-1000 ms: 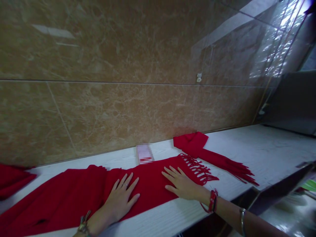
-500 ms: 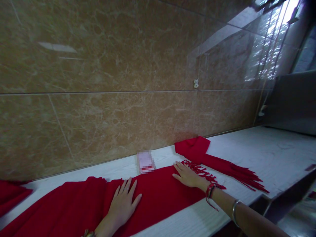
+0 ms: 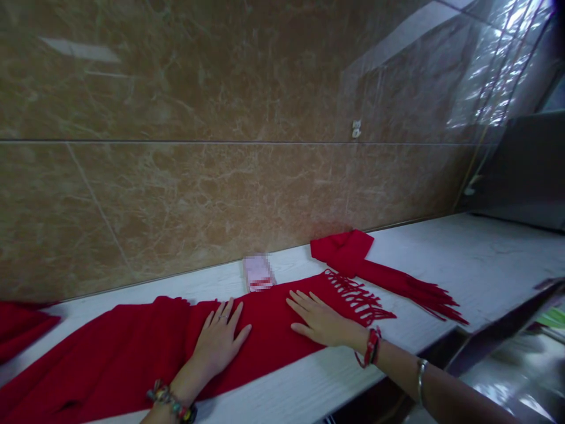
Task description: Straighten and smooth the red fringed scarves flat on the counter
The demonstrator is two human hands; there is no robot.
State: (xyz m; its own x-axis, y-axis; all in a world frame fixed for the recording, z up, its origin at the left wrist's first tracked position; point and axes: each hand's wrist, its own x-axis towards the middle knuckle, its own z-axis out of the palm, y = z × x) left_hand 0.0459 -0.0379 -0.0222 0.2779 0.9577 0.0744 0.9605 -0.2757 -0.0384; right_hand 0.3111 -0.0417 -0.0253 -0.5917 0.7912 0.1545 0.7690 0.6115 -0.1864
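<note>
A red fringed scarf (image 3: 269, 330) stretches along the white tabletop, smooth near the middle and loosely bunched toward the left. My left hand (image 3: 220, 341) lies on it with fingers spread, next to the bunched part. Flat on the smooth part rests my right hand (image 3: 320, 321), its fingers stretched out, just left of the knotted fringe (image 3: 359, 297). Neither hand grasps anything. Behind the scarf, between my hands, stands a small pale pink item (image 3: 258, 272), blurred so its kind cannot be told.
A second red scarf (image 3: 342, 253), folded over with its fringe to the right, lies near the wall. More red cloth (image 3: 24, 330) sits at the far left. A brown marble-tiled wall (image 3: 198, 200) runs behind the table (image 3: 441, 253). A dark grey panel (image 3: 525, 171) stands at the right end.
My right hand has slid left over the scarf, away from the fringe and closer to my left hand. The left hand stays in place on the cloth. The view has tilted down slightly.
</note>
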